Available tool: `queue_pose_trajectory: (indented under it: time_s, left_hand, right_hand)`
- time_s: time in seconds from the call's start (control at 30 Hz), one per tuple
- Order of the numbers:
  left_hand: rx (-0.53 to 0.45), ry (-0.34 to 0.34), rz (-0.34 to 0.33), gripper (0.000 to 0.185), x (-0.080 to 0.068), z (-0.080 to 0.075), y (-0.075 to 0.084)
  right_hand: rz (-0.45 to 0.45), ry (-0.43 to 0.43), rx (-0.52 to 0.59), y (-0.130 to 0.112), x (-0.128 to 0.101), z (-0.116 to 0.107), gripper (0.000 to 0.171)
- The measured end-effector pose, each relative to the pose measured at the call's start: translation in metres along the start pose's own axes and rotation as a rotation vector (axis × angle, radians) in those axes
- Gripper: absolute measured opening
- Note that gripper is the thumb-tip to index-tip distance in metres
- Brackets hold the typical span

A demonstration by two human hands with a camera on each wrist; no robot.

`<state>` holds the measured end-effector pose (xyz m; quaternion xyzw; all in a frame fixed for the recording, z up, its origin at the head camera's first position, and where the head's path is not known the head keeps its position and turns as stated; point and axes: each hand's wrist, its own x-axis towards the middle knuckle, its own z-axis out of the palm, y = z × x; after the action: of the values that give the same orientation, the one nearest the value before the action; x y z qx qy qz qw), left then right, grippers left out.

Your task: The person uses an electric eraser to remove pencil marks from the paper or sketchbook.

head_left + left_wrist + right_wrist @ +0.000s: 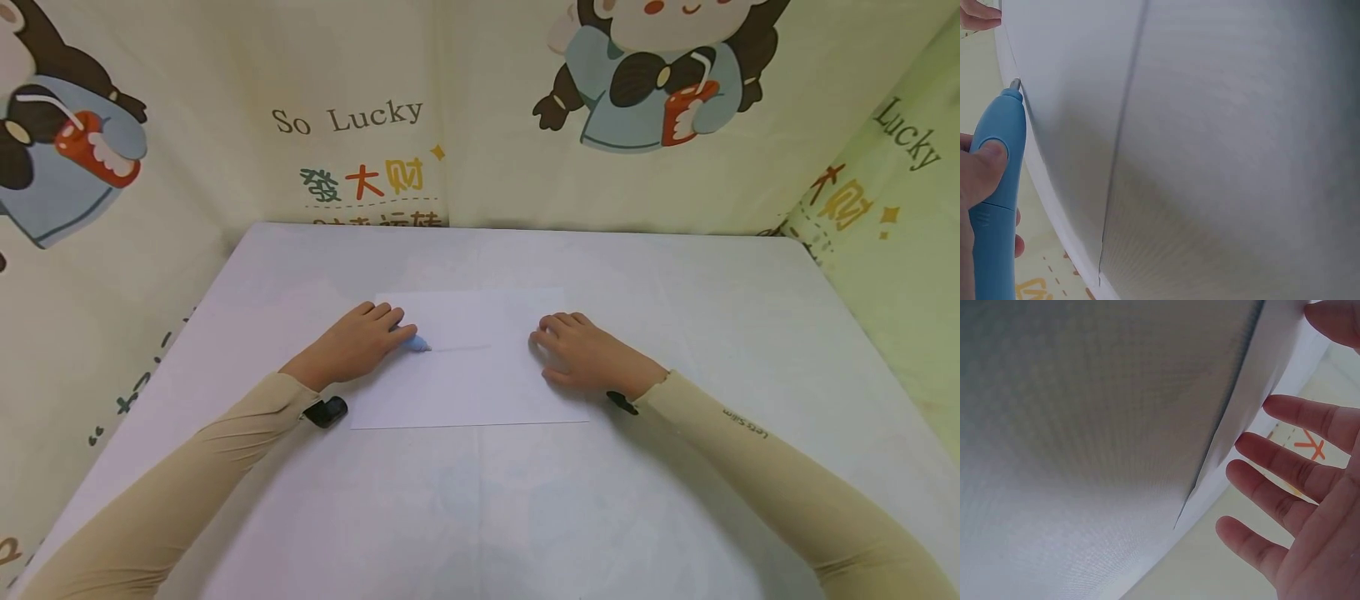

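Note:
A sheet of white paper [465,392] lies on the white table. My left hand [354,340] grips a light blue electric eraser [999,181], a thick pen shape with a metal tip. In the left wrist view the thumb [991,156] rests on its oval button. The tip is right at the left end of a faint grey line [461,347] on the paper. My right hand [585,352] rests at the right side of the sheet, fingers spread and slightly bent. Its fingertips [1247,440] touch the paper, and nothing is held there.
The white table [480,508] extends around the sheet on every side. A cream curtain [495,158] with cartoon figures and lettering hangs behind the table and along its sides. Small black devices sit at the left wrist [326,412] and the right wrist [622,402].

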<state>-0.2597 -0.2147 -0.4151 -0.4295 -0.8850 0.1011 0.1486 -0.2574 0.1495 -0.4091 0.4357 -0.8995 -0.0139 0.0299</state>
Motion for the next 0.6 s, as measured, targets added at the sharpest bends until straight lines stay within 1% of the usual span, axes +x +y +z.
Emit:
queue_pose_trajectory:
  time_s: [0.5,0.6]
  left_hand:
    - [-0.016,0.017,0.005,0.018,0.0006,0.0009,0.0004]
    - [-0.013,0.011,0.006,0.018,0.0007,0.0000,0.0006]
  right_hand:
    - [-0.001,0.004,0.008,-0.0003,0.0004,-0.0007,0.043]
    - [-0.003,0.002,0.003,-0.0002,0.0005,-0.0006,0.044]
